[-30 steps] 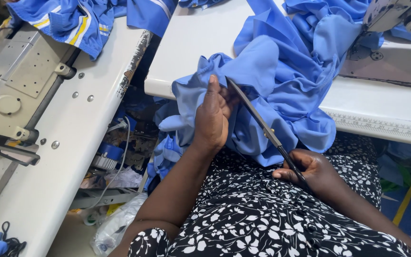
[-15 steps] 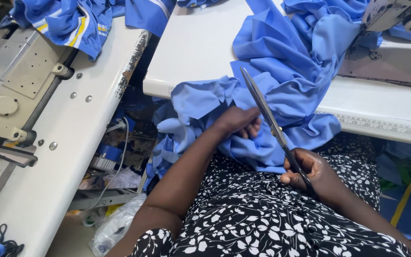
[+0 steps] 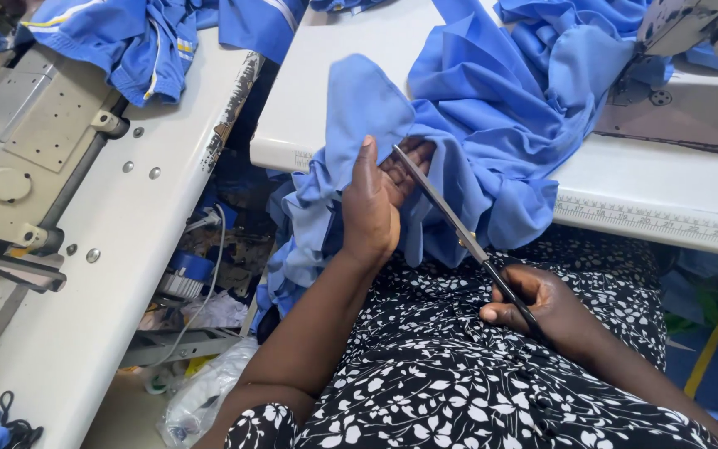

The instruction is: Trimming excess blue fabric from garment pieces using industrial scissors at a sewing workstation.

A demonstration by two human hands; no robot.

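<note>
My left hand grips a fold of the blue fabric and holds a flap of it up above the front edge of the white table. My right hand rests over my lap and holds long scissors by the handles. The blades point up and left, with their tip beside my left fingers at the raised flap. The rest of the blue fabric lies bunched across the table and hangs down over its edge toward my lap.
A sewing machine stands at the back right on the table, which has a ruler strip along its front. Another white machine table at left carries blue garments. Clutter and cables fill the gap between.
My left hand has lifted a flap of blue fabric higher and turned it upright. The scissors have swung so the tip sits by that hand. My right hand stayed low.
</note>
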